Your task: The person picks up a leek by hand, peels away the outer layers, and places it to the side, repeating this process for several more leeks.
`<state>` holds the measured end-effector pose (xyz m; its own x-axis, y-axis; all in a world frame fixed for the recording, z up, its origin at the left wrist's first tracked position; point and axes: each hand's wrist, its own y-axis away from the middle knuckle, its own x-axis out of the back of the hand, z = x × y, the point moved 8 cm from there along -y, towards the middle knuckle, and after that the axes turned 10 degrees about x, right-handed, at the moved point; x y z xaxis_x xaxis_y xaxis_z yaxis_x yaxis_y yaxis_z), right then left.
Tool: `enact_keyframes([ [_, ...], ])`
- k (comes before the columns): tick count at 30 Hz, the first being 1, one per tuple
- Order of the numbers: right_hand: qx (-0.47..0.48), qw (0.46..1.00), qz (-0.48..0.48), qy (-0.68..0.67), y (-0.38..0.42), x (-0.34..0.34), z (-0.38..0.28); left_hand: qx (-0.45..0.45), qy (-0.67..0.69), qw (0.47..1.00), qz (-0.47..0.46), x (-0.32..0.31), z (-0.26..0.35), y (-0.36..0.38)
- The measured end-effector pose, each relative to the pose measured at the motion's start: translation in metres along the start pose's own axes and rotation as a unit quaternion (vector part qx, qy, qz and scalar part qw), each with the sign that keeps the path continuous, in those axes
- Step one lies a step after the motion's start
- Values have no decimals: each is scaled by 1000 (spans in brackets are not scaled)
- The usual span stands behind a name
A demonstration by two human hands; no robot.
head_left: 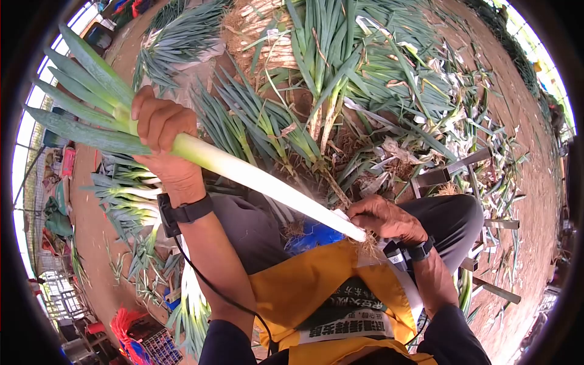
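A long green onion slants across the view, green leaves at the upper left and roots at the lower right. My left hand is closed around it where the white shaft turns green. My right hand is closed at the root end, fingers pinched against the shaft by a small white flap of skin. Its fingertips are partly hidden. Below the onion, my lap is covered by a yellow apron with dark printed panels. A blue patch shows beneath the shaft.
Untrimmed green onions are heaped ahead on the soil. Cleaned white-stemmed onions lie at my left. Peeled scraps and a metal frame are at the right. A dark crate stands at the lower left.
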<state>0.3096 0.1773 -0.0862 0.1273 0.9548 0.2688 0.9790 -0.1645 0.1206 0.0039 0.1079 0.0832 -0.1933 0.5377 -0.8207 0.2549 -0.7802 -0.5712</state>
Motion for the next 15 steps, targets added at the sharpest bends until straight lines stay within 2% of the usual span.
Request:
enact_keyframes([
  [3, -10, 991, 54, -125, 5, 2, 6, 4, 1, 1000, -7, -2, 0, 1],
  [10, -3, 991, -32, -134, 2, -17, 39, 35, 41, 998, -45, -7, -5, -1],
  [13, -2, 993, -55, -104, 4, -33, 57, 45, 73, 994, -74, -12, -10, 0],
  [14, -59, 989, -70, -113, 4, -38, 60, 48, 67, 994, -73, -12, -10, 0],
  [15, 14, 999, -49, -5, 0, -32, 57, 50, 61, 994, -73, -12, -9, 1],
])
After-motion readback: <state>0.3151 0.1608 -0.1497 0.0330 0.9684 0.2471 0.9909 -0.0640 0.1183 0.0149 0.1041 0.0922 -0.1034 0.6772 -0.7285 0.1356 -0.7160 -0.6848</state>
